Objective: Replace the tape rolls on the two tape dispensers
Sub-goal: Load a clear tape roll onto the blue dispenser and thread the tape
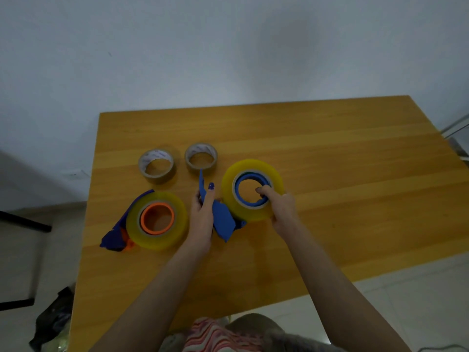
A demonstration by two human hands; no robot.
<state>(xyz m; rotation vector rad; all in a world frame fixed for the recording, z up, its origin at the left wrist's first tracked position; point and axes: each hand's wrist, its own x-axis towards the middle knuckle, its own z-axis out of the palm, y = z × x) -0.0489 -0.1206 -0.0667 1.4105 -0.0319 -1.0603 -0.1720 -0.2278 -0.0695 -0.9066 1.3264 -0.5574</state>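
Wooden table point(330, 153) — left hand point(203, 214) around blue dispenser point(223, 221), right hand point(281, 207) around yellow roll point(243, 171)

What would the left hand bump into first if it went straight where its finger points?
Most likely the small brown tape roll, the right one of the two, just past the fingertip. The left hand grips the blue dispenser, whose tip would probably arrive first; depth is unclear.

Bare forearms point(157, 288), purple nail polish point(211, 186) on left hand point(203, 214), pink-striped garment point(215, 336), grey fabric point(253, 323).
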